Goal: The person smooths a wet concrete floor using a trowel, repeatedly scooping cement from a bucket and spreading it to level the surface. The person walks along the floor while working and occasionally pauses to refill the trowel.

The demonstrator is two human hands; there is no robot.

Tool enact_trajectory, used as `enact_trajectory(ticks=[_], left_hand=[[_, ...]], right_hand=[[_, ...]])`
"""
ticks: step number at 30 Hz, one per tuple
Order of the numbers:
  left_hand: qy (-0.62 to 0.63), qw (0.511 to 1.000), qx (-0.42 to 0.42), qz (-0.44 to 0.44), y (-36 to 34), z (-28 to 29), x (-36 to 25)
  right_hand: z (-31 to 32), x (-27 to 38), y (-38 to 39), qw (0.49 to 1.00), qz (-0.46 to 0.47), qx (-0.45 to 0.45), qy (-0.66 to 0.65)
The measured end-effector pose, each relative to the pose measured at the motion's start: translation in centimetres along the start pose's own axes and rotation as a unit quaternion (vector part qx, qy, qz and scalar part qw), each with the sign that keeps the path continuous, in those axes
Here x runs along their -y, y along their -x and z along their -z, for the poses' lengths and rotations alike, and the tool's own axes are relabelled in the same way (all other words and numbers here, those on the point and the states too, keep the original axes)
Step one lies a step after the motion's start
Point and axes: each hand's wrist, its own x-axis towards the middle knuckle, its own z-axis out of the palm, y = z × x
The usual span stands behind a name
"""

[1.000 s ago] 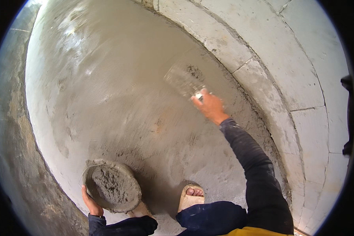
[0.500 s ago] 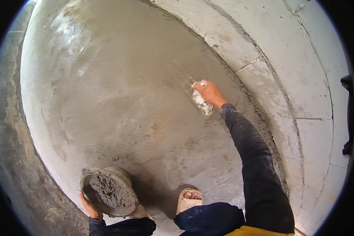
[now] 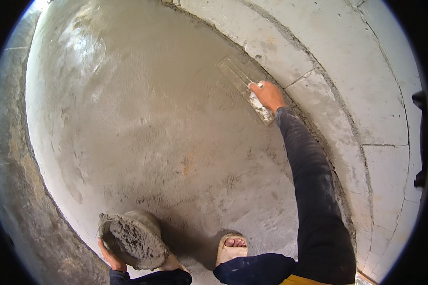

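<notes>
Lots of open room is seen over the wet grey floor in the middle; hands could be moved there w/o bumping anything. The right side is shut off by a block wall, touched by the long trowel. The left side is shut by a rough wall. Near the bottom, room is taken up by the mortar pan & a sandalled foot.

A building site is showing here, with plastering work going on. A wet grey plastered wall is filling the left and middle, bare pale blocks with rough mortar joints are running along the far right, and a pan of grey mortar is sitting near, at the lower left.
</notes>
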Motion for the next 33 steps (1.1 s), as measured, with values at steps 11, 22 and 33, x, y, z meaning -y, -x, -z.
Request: enact_trajectory(ticks=[11, 22, 33], left_hand=[[0.040, 0.999, 0.035, 0.008, -0.1, 0.0, 0.1], [0.005, 1.000, -0.009, 0.002, -0.3, -0.2, 0.1], [0.016, 0.999, 0.030, -0.019, -0.1, -0.6, 0.2]], right_hand=[[-2.1, 4.5, 0.9, 0.983, 0.096, 0.147, 0.061], [-0.4, -1.6, -2.1, 0.988, 0.071, -0.069, 0.116], [2.5, -7.8, 2.9, 0.997, -0.009, -0.056, 0.048]])
